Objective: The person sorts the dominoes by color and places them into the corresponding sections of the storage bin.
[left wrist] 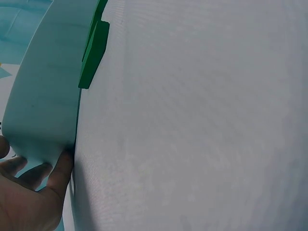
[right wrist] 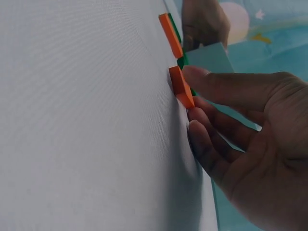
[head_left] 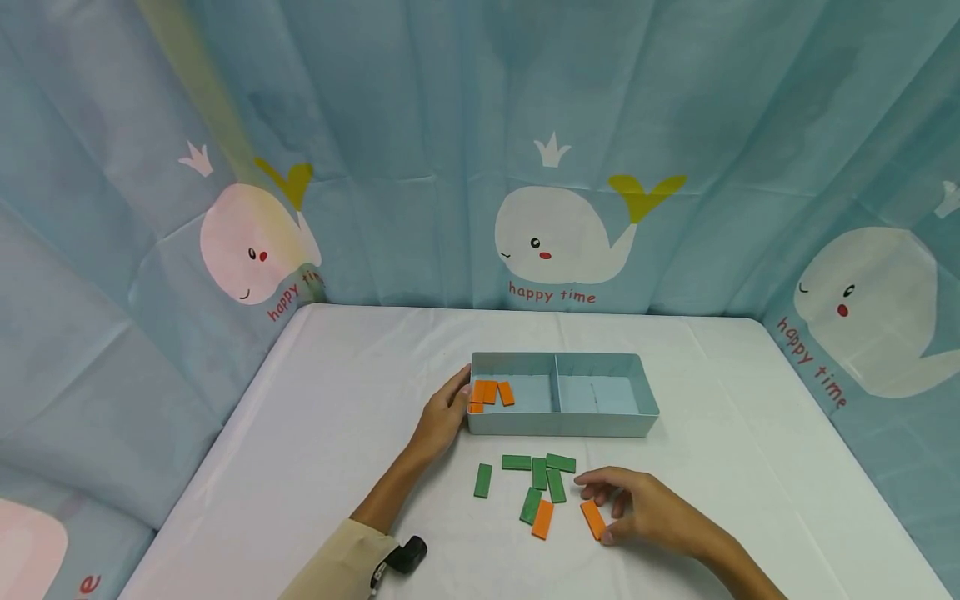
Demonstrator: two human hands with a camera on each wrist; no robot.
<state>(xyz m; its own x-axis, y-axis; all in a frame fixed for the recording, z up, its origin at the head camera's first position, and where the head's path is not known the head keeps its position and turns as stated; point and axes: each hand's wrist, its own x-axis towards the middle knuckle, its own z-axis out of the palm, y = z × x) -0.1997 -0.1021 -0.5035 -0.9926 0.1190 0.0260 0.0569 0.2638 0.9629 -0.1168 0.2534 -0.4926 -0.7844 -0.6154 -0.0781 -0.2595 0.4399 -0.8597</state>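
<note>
Green tiles (head_left: 483,481), six, lie before one box (head_left: 557,426); four visible orange tiles (head_left: 490,392) sit in its left compartment; right hand (head_left: 652,512) pinches one of two orange tiles outside (head_left: 593,520); left hand (head_left: 441,421), fingers spread, rests against the box.

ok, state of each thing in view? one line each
box: upright, open-topped, divided in two
left hand: gripping box's left end
orange tiles in box: lying in left compartment
right hand: fingers curled around an orange tile
that orange tile: lifted or not, can't tell
green tiles: loose on the table
other loose orange tile: right by a green one
curtain: hanging, creased
</note>
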